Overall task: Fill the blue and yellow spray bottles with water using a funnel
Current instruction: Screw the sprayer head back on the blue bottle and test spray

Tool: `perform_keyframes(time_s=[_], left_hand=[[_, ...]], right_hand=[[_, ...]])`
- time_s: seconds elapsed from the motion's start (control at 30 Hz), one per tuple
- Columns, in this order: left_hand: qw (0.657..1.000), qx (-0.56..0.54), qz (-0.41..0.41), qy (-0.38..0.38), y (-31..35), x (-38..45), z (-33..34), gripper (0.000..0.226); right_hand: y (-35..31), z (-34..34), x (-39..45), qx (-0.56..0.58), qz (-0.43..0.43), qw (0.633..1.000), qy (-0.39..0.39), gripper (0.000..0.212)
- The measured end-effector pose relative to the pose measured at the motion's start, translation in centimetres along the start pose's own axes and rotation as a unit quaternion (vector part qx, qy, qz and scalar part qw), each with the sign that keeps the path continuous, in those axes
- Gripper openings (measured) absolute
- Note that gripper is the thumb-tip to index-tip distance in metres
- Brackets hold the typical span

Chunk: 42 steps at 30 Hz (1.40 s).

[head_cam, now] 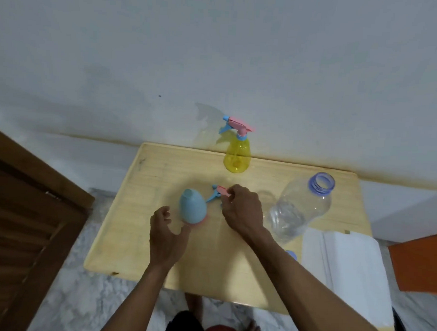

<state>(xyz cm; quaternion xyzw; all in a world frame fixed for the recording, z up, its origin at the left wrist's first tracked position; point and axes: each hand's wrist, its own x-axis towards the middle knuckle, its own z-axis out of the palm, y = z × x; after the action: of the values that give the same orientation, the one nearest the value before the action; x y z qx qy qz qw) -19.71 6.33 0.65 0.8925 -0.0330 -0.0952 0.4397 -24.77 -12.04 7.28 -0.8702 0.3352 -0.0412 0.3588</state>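
Observation:
The blue spray bottle stands open-necked at the middle of the wooden table, with something pink showing under its base. Its pink and blue spray head is off the bottle, just to its right, and my right hand pinches it. My left hand hovers just in front of the blue bottle with fingers loosely curled, holding nothing. The yellow spray bottle stands at the table's far edge with its spray head screwed on. No funnel is plainly visible.
A large clear plastic water bottle with a purple neck stands uncapped at the right; its purple cap lies beside my right forearm. A stack of white paper towels covers the right front corner. A wooden door is at left.

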Motion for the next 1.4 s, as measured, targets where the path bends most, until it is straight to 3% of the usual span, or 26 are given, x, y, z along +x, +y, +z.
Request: perform_keyframes(time_s=[0.13,0.23,0.5,0.63,0.87,1.03,1.4], left_hand=[[0.997,-0.013,0.035,-0.074,-1.2,3.0,-0.1,0.102],[0.992,-0.038,0.060,-0.105,-1.3,4.4,0.3,0.109],[0.978,-0.108,0.134,-0.118,-2.0,5.8,1.9,0.090],[0.974,-0.120,0.135,-0.136,-2.1,6.4,2.0,0.087],[0.977,-0.109,0.128,-0.134,-1.9,6.6,1.5,0.081],[0.979,-0.118,0.123,-0.108,-0.1,6.0,-0.7,0.080],[0.950,-0.209,0.230,-0.001,7.3,-0.4,-4.6,0.077]], right_hand=[[-1.1,1.3,4.1,-0.110,0.101,0.986,-0.070,0.038],[-1.3,2.2,5.3,-0.158,0.153,0.971,-0.090,0.052],[-1.1,4.8,6.2,-0.171,0.242,0.952,-0.082,0.051],[-1.0,5.3,6.7,-0.122,0.277,0.951,-0.071,0.043],[-1.5,5.1,7.3,-0.058,0.300,0.951,-0.038,0.053],[-2.5,3.3,6.6,0.012,0.271,0.963,-0.003,0.048],[-8.2,-5.9,-0.4,0.180,0.075,0.977,0.084,0.021]])
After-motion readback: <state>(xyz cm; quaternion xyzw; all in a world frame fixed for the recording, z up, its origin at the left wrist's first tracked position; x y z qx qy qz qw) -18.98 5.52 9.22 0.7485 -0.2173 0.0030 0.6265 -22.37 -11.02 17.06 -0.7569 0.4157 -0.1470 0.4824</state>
